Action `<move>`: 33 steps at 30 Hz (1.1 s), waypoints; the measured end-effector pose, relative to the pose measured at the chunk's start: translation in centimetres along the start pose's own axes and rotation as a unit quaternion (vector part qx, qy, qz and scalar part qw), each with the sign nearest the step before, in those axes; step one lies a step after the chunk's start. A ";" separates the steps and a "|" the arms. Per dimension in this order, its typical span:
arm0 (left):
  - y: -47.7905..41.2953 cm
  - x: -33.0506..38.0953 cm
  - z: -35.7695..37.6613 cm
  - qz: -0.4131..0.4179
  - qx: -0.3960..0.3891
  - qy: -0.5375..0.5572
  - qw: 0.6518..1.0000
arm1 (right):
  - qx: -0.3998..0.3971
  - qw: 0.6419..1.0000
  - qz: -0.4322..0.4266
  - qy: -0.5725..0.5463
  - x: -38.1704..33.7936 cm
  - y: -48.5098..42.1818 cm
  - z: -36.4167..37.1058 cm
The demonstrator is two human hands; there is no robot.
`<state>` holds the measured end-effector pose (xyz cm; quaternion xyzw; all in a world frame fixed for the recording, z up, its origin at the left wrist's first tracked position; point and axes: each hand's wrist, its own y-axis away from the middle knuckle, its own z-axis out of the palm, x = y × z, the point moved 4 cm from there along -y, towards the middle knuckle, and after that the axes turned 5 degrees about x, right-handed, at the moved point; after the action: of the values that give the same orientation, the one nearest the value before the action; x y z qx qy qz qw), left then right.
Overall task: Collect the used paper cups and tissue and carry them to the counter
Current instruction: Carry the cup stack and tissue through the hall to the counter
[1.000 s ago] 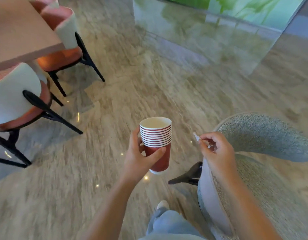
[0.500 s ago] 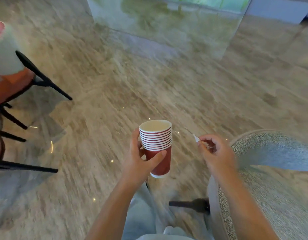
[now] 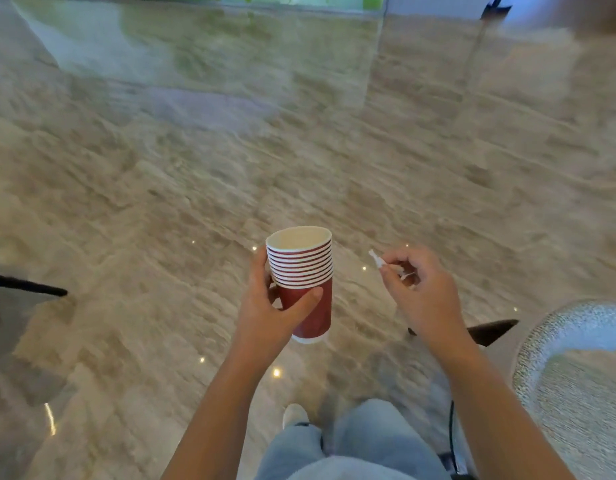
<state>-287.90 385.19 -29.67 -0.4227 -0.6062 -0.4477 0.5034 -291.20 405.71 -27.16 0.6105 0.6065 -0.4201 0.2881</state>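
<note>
Red nested paper cups point(image 3: 301, 282) sit clamped in the left hand point(image 3: 265, 310), a white tissue scrap point(image 3: 374, 257) is pinched by the right hand point(image 3: 422, 294) at three o'clock, so only the carrying seems left.

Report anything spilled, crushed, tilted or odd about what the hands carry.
Nothing stands out. The nested stack of red paper cups stands roughly upright in the left hand, rims even, no spill visible. The right hand pinches a small white scrap, too small to identify.
</note>
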 end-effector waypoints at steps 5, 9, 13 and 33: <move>-7.1 0.0 5.6 -0.030 -0.055 0.028 0.998 | 0.069 0.996 0.062 0.003 3.9 -4.9 -2.6; -13.9 1.6 12.7 -0.037 -0.110 0.040 0.992 | 0.133 0.988 0.083 0.011 6.9 -10.5 -5.7; -20.2 4.0 20.7 -0.020 -0.170 0.010 0.985 | 0.182 0.978 0.100 0.010 10.2 -17.2 -10.3; -40.2 9.5 56.6 -0.004 -0.415 -0.047 0.909 | 0.393 0.893 0.217 0.025 25.0 -38.7 -29.1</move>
<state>-341.02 430.83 -30.18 -0.6115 -0.3907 -0.6402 0.2520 -326.67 447.09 -28.63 0.8006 0.2515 -0.5359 0.0933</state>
